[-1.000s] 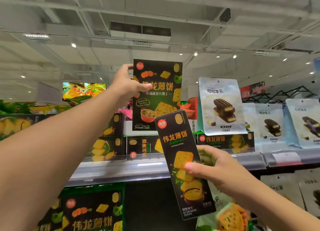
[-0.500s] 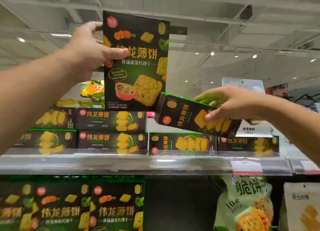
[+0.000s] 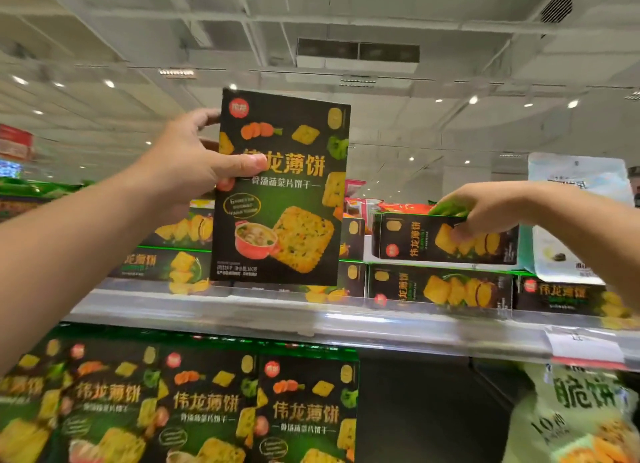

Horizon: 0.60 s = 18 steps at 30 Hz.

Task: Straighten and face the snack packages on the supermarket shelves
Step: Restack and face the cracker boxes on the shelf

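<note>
My left hand (image 3: 188, 166) grips the left edge of a wide black and green cracker box (image 3: 280, 188) and holds it upright in the air in front of the top shelf, with its printed face toward me. My right hand (image 3: 485, 209) grips a long slim cracker box (image 3: 445, 239) lying on its side on top of another slim box (image 3: 438, 289) on that shelf, with my thumb on its front face. More slim boxes (image 3: 169, 266) are stacked to the left, partly hidden behind the held box.
The top shelf's clear front rail (image 3: 311, 318) carries a white price tag (image 3: 585, 346). Below it stand wide cracker boxes (image 3: 304, 410) in a row, a dark gap (image 3: 415, 410) to their right, then a pale green snack bag (image 3: 575, 417). A white pouch (image 3: 571, 220) stands at the far right.
My right hand has moved the slim box right and down, from tilted in the air to lying level on the stack. My left hand has lowered the wide box in front of the shelf.
</note>
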Each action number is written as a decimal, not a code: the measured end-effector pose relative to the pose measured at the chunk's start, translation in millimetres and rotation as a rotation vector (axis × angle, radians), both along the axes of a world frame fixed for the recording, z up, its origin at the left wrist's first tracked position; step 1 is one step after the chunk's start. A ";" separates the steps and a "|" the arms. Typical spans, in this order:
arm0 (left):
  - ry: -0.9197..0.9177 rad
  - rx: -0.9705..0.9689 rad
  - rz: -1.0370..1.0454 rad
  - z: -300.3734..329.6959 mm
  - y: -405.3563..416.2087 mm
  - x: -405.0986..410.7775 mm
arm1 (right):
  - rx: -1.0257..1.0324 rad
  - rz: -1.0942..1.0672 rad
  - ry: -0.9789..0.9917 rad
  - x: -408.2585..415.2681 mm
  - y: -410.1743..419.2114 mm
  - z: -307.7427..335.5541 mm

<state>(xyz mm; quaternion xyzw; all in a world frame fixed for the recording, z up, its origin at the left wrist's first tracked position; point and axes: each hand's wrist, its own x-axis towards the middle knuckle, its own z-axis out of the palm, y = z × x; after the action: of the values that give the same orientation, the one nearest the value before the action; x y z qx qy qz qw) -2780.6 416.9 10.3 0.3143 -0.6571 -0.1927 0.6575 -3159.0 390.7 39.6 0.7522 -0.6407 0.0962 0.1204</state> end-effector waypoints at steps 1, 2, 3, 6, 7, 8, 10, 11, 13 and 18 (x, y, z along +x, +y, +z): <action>0.006 0.005 -0.014 -4.1 -2.8 0.5 | 0.004 -0.014 0.013 -0.5 -1.5 0.2; 0.008 0.011 -0.027 -7.7 -5.4 0.2 | 0.005 -0.026 0.026 -0.1 -3.2 0.3; 0.008 0.020 -0.037 -10.9 -7.7 -1.2 | 0.007 -0.036 0.037 1.3 -5.3 -0.2; 0.011 0.050 -0.071 -19.1 -14.7 -7.3 | 0.020 -0.056 0.078 7.2 -13.0 -5.4; 0.015 0.058 -0.085 -21.3 -16.5 -9.3 | 0.020 -0.062 0.097 8.7 -15.0 -7.2; 0.013 0.064 -0.099 -23.4 -18.2 -11.5 | 0.015 -0.068 0.109 10.2 -16.2 -8.5; -0.005 0.057 -0.122 -26.8 -21.3 -14.5 | 0.003 -0.080 0.111 13.1 -15.4 -9.2; -0.016 0.050 -0.134 -27.9 -22.3 -15.7 | 0.001 -0.084 0.110 14.3 -14.1 -8.6; -0.030 0.044 -0.154 -29.2 -24.3 -17.8 | 0.006 -0.094 0.122 17.3 -10.5 -8.3; -0.044 0.049 -0.172 -35.2 -27.9 -24.9 | -0.009 -0.067 0.036 23.4 6.0 -12.9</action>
<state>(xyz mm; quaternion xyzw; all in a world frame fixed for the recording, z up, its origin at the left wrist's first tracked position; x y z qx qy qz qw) -2805.5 388.9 -24.9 0.2767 -0.6910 -0.2575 0.6161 -3135.6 396.7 26.7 0.7313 -0.6629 0.0812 0.1385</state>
